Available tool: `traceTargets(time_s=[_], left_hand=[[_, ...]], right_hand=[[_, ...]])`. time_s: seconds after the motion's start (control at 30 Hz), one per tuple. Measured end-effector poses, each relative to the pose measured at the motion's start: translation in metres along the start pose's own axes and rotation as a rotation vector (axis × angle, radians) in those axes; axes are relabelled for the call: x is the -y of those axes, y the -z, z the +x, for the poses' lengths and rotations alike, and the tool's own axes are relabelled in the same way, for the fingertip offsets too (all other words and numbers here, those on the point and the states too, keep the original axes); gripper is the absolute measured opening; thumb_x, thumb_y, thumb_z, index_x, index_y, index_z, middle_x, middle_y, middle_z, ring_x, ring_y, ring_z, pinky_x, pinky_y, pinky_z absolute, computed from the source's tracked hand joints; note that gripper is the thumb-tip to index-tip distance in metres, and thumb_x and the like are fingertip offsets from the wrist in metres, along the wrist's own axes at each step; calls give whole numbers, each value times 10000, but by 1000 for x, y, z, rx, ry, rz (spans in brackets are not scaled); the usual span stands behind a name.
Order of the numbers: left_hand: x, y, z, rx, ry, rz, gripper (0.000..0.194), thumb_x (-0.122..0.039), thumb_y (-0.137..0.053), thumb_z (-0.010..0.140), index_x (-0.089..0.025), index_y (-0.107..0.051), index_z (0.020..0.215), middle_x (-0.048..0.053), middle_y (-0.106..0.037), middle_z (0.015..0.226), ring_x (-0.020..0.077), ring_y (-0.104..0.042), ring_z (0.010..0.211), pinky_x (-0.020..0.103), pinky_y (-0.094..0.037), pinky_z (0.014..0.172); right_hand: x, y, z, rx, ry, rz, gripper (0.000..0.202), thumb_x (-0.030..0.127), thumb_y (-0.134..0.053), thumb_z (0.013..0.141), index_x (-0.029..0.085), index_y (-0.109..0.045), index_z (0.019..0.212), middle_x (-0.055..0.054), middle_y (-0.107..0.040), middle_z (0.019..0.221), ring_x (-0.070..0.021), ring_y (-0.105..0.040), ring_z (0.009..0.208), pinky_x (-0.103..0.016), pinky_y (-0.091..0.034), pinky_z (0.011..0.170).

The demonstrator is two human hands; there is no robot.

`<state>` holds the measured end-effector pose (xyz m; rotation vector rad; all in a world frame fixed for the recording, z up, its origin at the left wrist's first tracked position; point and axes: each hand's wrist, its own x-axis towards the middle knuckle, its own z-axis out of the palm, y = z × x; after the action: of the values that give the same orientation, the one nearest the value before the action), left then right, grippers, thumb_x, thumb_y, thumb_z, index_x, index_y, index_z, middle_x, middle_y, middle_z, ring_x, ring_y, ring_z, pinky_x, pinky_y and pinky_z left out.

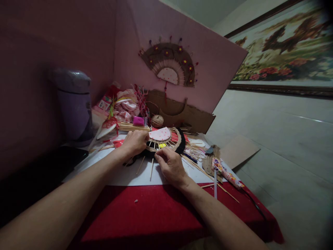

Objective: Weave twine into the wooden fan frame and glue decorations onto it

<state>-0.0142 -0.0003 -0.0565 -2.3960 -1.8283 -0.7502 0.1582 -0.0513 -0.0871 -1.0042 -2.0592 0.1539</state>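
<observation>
left hand (pixel 135 141) curled, pressing half-made fan (pixel 163 139) at nine o'clock, right hand (pixel 170 166) pinching a skewer (pixel 155 157) at six, nearer, skewers fanning toward twelve.

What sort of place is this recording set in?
Probably a home craft corner: a small red-covered table strewn with wooden sticks and a ball of twine, a finished fan decoration on the pink backboard, and a framed picture on the wall.
</observation>
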Motion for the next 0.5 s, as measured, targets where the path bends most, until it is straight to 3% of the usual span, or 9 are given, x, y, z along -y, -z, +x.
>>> traceTargets(time_s=[0.5], left_hand=[[-2,-1,-3,27,-85,43,207,-140,-464,702,-208,-655,746,82,-674,788,233,-594,748,314,-370,659]], right_hand=[[-4,-2,-1,41,-6,-20,98,179,-545,840,197,-588,753,-15,-609,764,-148,-551,715,-256,-398,654]])
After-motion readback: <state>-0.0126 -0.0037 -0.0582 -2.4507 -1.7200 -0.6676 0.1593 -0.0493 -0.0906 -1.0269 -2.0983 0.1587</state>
